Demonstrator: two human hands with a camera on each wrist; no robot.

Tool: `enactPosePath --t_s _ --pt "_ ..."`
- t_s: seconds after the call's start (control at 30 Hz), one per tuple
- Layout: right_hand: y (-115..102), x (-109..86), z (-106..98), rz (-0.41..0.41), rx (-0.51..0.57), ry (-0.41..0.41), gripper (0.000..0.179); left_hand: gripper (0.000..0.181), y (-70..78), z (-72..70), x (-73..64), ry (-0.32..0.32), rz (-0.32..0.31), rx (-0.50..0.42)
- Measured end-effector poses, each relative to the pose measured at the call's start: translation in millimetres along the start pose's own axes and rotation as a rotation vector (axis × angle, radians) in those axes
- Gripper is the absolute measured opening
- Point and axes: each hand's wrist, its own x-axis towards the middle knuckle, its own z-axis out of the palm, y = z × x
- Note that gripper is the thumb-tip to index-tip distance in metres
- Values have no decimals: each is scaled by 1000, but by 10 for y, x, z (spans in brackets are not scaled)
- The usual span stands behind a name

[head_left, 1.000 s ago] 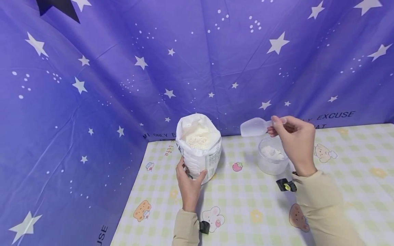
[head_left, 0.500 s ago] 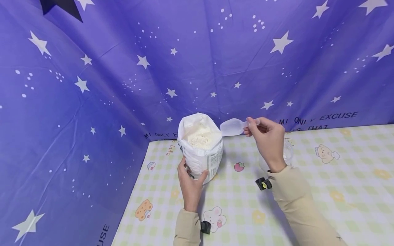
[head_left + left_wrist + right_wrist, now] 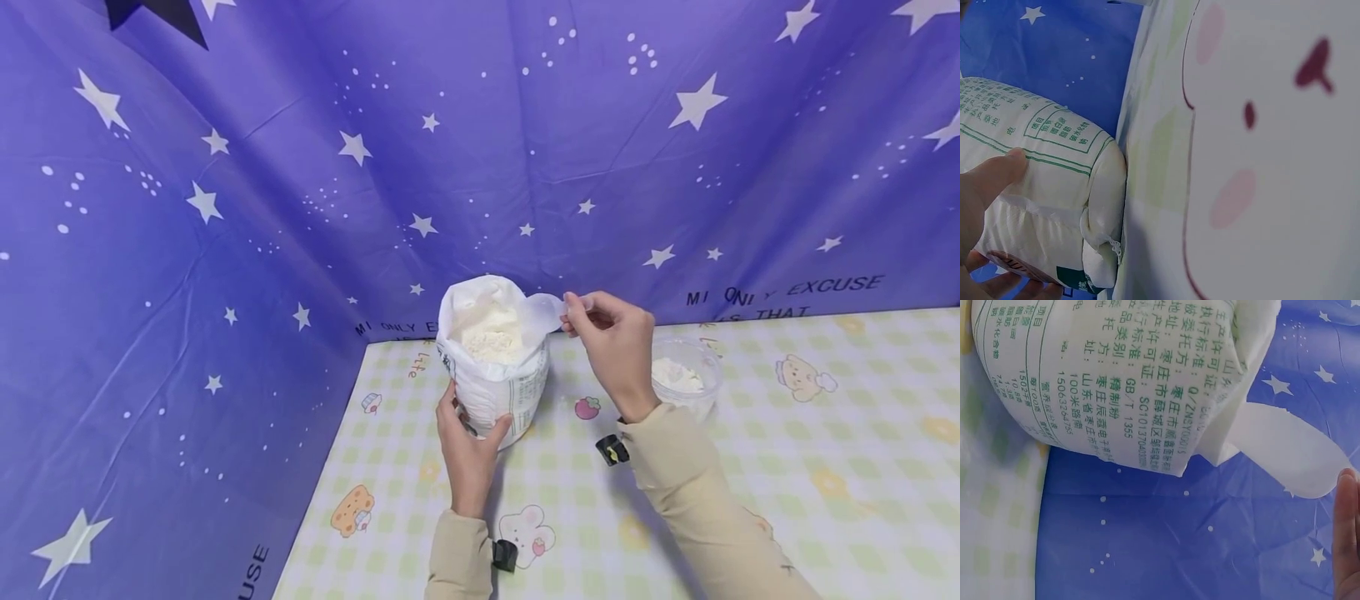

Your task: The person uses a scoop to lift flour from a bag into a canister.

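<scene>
An open white bag of flour (image 3: 495,392) stands on the table, with pale flour (image 3: 491,337) visible inside its mouth. My left hand (image 3: 471,454) grips the bag low on its near side; in the left wrist view the thumb lies on the green-printed face and the fingers curl beneath. My right hand (image 3: 615,342) pinches the handle of a translucent plastic scoop (image 3: 542,315) at the bag's right rim. In the right wrist view the scoop (image 3: 1291,447) overlaps the bag's opening, its front end hidden behind the bag's edge.
A clear round tub (image 3: 701,392) holding some white flour stands right of the bag, partly behind the right wrist. The table has a green-checked cloth (image 3: 585,517) with cartoon prints. A blue star-patterned curtain (image 3: 487,167) rises directly behind and on the left.
My right hand has carried the scoop leftward from above the tub to the bag's mouth. The left hand keeps its grip on the bag.
</scene>
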Motion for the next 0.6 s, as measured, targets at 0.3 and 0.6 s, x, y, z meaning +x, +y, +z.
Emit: enactPosePath --t_s 0.3,0.6 --pt "189 -6 101 -72 -116 -6 26 95 9 0 -8 12 5 8" --pt "231 -5 235 -129 -193 -26 25 94 2 -2 3 11 -3 10"
